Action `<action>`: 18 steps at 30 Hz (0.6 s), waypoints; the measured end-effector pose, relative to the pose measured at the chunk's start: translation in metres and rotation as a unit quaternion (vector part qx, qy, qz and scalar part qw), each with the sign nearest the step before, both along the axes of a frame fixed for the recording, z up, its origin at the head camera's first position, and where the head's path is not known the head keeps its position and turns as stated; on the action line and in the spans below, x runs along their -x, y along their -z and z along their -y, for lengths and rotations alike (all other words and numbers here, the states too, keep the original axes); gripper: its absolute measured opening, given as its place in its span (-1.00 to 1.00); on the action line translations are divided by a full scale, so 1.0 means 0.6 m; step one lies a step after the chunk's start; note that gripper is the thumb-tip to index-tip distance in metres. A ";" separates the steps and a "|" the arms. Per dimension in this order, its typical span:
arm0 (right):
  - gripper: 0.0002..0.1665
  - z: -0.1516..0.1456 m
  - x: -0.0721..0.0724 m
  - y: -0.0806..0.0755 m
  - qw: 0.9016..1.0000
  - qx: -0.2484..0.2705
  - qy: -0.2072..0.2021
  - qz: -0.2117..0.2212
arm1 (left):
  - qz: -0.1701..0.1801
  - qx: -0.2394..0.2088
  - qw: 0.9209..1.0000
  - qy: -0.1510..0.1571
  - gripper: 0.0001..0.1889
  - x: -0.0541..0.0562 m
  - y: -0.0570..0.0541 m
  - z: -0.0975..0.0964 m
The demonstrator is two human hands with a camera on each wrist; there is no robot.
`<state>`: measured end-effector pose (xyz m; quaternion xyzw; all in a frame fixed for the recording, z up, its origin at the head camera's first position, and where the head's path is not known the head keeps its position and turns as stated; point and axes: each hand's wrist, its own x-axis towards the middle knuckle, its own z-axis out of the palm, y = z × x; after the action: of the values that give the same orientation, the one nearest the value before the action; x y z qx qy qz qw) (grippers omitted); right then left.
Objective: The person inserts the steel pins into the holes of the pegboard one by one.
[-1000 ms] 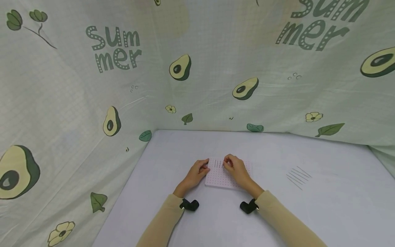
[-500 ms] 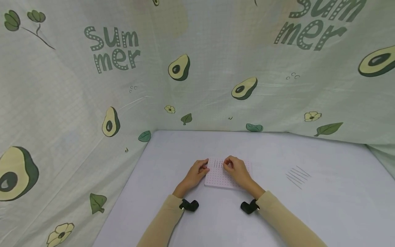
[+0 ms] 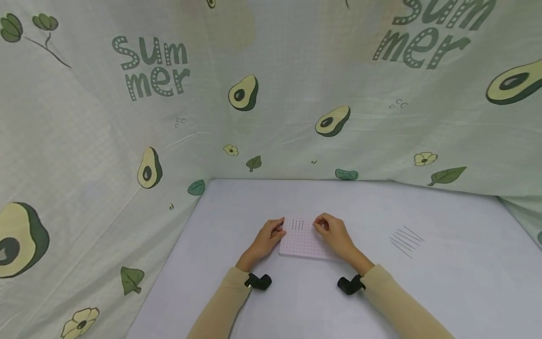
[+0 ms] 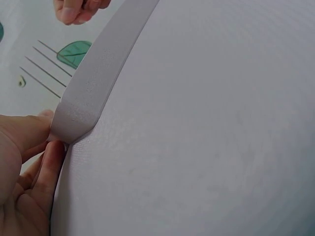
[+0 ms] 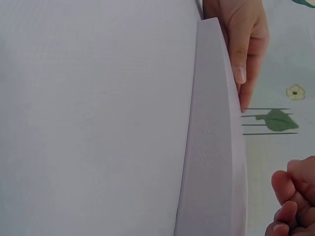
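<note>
Pink pegboard (image 3: pixel 301 245)'s on the counter (image 3: pixel 237 207) at 12 o'clock, left hand (image 3: pixel 264 237) gripping its 9 o'clock edge; right hand (image 3: pixel 335 235)'s over its 3 o'clock side, fingers curled closed. Four rods (image 3: pixel 298 225) stand around 11.

At centre in the head view, four upright pins (image 3: pixel 298 224) are blocking a low pass over the pegboard (image 3: pixel 302 245). The left hand (image 3: pixel 266 239) is barring its left edge, while the right hand (image 3: pixel 337 237) is overhanging its right side. Loose rods (image 3: pixel 406 241) are lying right of centre. The tabletop (image 3: pixel 305 306) is offering room between the forearms, lower middle; cloth (image 3: pixel 281 146) is walling off the back.
</note>
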<state>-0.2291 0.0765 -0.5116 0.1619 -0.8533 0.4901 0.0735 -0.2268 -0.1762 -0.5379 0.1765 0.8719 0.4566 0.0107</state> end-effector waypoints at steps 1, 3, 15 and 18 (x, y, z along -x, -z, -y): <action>-0.95 -0.004 -0.001 -0.001 1.000 -0.002 0.003 0.000 | 0.000 0.001 1.000 0.000 -0.49 0.000 0.000 0.000; -0.95 -0.014 -0.004 -0.001 1.000 -0.007 0.009 0.000 | 0.002 0.000 1.000 0.000 -0.50 -0.001 0.001 0.000; -0.96 -0.094 -0.015 0.004 0.998 -0.036 0.043 -0.002 | -0.005 -0.008 1.000 0.002 -0.50 -0.003 -0.001 -0.001; -0.96 -0.113 -0.017 0.008 0.997 -0.049 0.057 -0.004 | -0.008 -0.001 1.000 0.002 -0.51 -0.003 0.001 -0.001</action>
<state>-0.2189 0.1442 -0.5164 0.1182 -0.8837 0.4424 0.0971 -0.2252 -0.1759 -0.5388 0.1820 0.8711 0.4561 0.0043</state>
